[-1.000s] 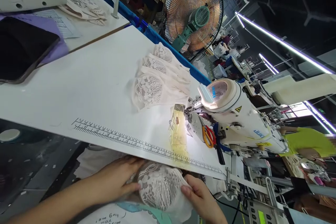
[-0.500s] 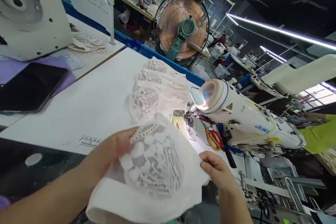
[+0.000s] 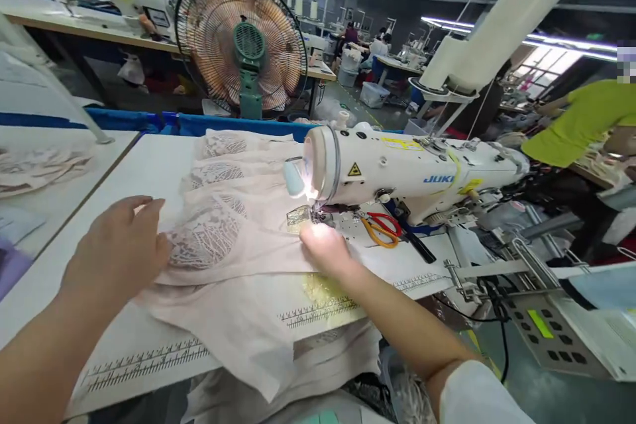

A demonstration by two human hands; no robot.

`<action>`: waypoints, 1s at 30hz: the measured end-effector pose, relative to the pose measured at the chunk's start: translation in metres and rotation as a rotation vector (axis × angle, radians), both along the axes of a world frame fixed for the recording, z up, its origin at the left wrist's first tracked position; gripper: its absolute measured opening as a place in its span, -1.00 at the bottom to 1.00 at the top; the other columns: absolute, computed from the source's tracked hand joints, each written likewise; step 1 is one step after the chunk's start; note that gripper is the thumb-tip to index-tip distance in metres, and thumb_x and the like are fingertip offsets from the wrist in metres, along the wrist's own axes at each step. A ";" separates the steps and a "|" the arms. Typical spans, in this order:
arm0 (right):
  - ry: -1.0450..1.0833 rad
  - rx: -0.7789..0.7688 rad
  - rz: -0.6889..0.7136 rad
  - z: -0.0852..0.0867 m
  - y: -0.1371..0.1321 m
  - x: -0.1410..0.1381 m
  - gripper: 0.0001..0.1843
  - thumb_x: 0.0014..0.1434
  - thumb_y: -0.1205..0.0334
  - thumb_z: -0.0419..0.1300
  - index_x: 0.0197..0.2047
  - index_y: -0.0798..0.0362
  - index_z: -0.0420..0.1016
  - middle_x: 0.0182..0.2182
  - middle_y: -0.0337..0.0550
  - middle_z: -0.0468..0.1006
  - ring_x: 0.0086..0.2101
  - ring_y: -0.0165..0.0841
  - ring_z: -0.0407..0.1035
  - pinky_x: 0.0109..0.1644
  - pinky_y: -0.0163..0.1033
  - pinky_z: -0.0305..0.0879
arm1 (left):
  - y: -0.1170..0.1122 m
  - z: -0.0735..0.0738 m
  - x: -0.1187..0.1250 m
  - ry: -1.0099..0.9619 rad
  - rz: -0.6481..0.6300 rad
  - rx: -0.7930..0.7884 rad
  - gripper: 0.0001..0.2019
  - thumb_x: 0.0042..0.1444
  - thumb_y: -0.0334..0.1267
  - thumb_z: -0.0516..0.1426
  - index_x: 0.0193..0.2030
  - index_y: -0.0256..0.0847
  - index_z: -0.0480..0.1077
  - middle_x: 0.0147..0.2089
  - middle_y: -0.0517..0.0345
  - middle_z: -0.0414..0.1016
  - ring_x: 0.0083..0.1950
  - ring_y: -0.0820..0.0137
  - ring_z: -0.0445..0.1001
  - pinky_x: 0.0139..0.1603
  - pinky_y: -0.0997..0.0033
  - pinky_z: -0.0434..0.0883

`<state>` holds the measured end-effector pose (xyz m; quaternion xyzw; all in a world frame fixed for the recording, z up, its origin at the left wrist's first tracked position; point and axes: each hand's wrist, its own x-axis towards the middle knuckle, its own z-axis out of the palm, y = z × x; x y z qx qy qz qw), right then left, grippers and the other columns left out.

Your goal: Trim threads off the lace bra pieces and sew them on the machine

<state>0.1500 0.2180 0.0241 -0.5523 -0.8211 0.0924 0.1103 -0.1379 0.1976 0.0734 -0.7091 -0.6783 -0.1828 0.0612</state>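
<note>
Pale pink lace bra pieces (image 3: pixel 209 235) lie overlapped in a row on the white sewing table, their lace cups to the left. My left hand (image 3: pixel 116 248) is at the left edge of the nearest lace cup, thumb and fingers apart. Close below the needle area of the white sewing machine (image 3: pixel 377 169), my right hand (image 3: pixel 325 248) is closed on the plain side of the front piece; its fingertips are partly lost in the lamp's glare. More pale fabric (image 3: pixel 243 324) drapes over the table's front edge.
Orange-and-red-handled scissors (image 3: pixel 382 228) lie beside the machine bed, near a black-handled tool (image 3: pixel 420 245). A large fan (image 3: pixel 243 46) stands behind the table. A control panel (image 3: pixel 541 324) is at right. A person in a yellow-green top (image 3: pixel 581 119) works at far right.
The lace piece that both hands held up in front now lies flat with the others. My hands have moved apart, left hand to the left and right hand toward the needle. The camera view has turned.
</note>
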 end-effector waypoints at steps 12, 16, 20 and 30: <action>-0.130 0.180 0.070 -0.011 -0.029 0.030 -0.87 0.18 0.35 0.08 -0.28 0.05 0.46 -0.27 -0.07 0.48 -0.25 -0.25 0.32 -0.17 -0.18 0.27 | 0.014 -0.048 0.148 0.098 -0.693 -0.280 -0.68 0.21 -0.33 -0.05 0.05 -0.35 0.33 0.05 -0.15 0.41 0.04 0.15 0.39 0.02 0.18 0.38; -0.001 0.217 0.129 -0.024 -0.059 0.053 -0.74 0.21 0.32 0.00 -0.08 0.08 0.43 -0.07 -0.02 0.48 -0.08 -0.24 0.31 -0.03 -0.17 0.30 | 0.017 -0.044 0.150 0.157 -0.664 -0.290 -0.68 0.24 -0.26 -0.05 0.04 -0.38 0.33 -0.04 -0.18 0.42 -0.04 0.10 0.39 -0.08 0.17 0.36; 0.186 0.264 0.145 -0.035 -0.073 0.062 -0.66 0.22 0.31 -0.05 0.01 0.13 0.40 -0.01 0.01 0.47 0.00 -0.20 0.29 0.06 -0.08 0.29 | 0.022 -0.043 0.161 0.206 -0.618 -0.281 -0.64 0.25 -0.19 -0.05 0.04 -0.40 0.34 -0.06 -0.20 0.41 -0.05 0.07 0.37 -0.14 0.15 0.33; 0.197 0.222 0.112 -0.033 -0.070 0.061 -0.65 0.20 0.30 -0.02 0.00 0.12 0.42 0.03 0.03 0.45 0.02 -0.17 0.29 0.08 -0.04 0.29 | 0.042 -0.045 0.169 0.225 -0.575 -0.237 -0.63 0.25 -0.17 -0.06 0.09 -0.33 0.31 0.08 -0.20 0.36 0.07 0.07 0.32 -0.03 0.11 0.30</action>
